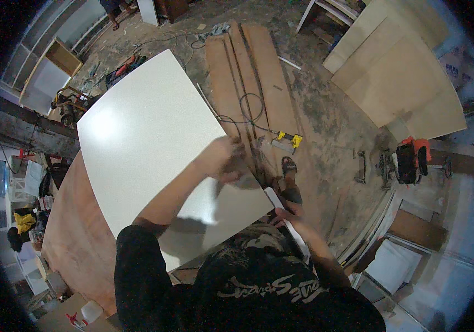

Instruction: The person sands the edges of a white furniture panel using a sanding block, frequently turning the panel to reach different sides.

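A large white panel with a glossy face lies in front of me, resting over a reddish-brown board. My left hand is over the panel's right edge, its fingers smeared by motion, so what they hold, if anything, is unclear. At the panel's near right corner, my right hand is closed around a narrow white strip. One end of the strip sticks out past the fingers toward the panel edge; the rest runs back along my right forearm.
Long brown boards lie on the floor beyond the panel. A corded yellow-and-black power tool sits by my sandalled foot. Plywood sheets and a red-and-black machine are at right. A person's legs show at far left.
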{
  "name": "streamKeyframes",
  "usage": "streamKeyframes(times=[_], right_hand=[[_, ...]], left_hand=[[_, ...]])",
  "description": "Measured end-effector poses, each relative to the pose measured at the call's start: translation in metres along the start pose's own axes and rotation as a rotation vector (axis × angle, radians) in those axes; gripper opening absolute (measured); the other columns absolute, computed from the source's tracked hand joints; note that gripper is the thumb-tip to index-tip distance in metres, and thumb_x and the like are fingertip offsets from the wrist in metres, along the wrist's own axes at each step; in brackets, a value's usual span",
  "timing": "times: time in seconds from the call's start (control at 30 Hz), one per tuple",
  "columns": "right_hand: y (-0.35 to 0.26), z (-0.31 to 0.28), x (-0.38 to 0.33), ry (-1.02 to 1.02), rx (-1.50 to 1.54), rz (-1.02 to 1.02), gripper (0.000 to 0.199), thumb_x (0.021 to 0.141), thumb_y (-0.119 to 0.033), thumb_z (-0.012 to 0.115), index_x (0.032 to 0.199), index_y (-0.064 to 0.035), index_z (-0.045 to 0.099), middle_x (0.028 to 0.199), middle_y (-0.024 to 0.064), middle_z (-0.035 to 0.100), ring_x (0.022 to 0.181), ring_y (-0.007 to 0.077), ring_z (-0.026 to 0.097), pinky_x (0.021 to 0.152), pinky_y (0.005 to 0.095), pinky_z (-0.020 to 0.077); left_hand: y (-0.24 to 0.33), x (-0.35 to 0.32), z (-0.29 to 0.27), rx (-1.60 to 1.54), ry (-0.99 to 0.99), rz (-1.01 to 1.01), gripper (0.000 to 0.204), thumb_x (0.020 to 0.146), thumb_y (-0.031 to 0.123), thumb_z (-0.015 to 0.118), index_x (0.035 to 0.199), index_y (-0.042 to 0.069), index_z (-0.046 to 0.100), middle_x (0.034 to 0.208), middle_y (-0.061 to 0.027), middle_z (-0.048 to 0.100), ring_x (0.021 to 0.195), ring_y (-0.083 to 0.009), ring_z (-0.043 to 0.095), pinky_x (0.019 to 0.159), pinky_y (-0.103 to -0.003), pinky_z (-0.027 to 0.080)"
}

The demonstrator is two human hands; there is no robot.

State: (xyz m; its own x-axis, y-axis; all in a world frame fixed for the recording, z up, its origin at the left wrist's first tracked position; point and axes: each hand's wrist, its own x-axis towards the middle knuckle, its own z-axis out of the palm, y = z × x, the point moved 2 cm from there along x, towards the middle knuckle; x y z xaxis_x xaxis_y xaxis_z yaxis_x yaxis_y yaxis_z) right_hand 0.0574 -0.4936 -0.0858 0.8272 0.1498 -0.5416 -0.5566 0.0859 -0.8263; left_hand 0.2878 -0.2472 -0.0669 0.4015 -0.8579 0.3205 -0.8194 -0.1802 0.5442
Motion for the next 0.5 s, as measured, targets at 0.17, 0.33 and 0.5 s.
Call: streamKeyframes(times=[0.17, 0.33, 0.5], right_hand=[[-0.017, 0.008, -0.013, -0.065, 0.015, 0.009, 0.052, 0.091, -0.022, 0.074, 0.137, -0.0022, 0.058, 0.111, 0.0055, 0.070, 0.102, 0.0152, 0.064, 0.088, 0.0307, 0.0502], [0.002, -0.015, -0.006, -0.123, -0.205, -0.173, 0.078, 0.078, -0.014, 0.083, 0.147, -0.0045, 0.046, 0.121, 0.0107, 0.062, 0.108, 0.0208, 0.062, 0.097, 0.0356, 0.0467], [-0.021, -0.010, -0.002, -0.004, -0.291, -0.312, 0.061, 0.073, -0.010, 0.086, 0.127, 0.0036, 0.063, 0.122, 0.0145, 0.062, 0.112, 0.0264, 0.059, 0.100, 0.0374, 0.0439]], left_hand=[[0.037, -0.009, 0.035, 0.199, -0.095, 0.163, 0.058, 0.080, 0.046, 0.068, 0.127, 0.012, 0.064, 0.119, -0.0126, 0.067, 0.111, -0.0374, 0.060, 0.101, -0.047, 0.049], [0.046, 0.000, 0.033, 0.118, -0.209, 0.085, 0.057, 0.082, 0.045, 0.064, 0.129, 0.013, 0.065, 0.133, -0.0152, 0.062, 0.122, -0.0398, 0.056, 0.109, -0.051, 0.043], [-0.030, 0.010, -0.026, -0.003, 0.055, -0.139, 0.034, 0.062, 0.022, 0.081, 0.091, 0.008, 0.070, 0.092, -0.0138, 0.067, 0.090, -0.0345, 0.064, 0.083, -0.045, 0.052]])
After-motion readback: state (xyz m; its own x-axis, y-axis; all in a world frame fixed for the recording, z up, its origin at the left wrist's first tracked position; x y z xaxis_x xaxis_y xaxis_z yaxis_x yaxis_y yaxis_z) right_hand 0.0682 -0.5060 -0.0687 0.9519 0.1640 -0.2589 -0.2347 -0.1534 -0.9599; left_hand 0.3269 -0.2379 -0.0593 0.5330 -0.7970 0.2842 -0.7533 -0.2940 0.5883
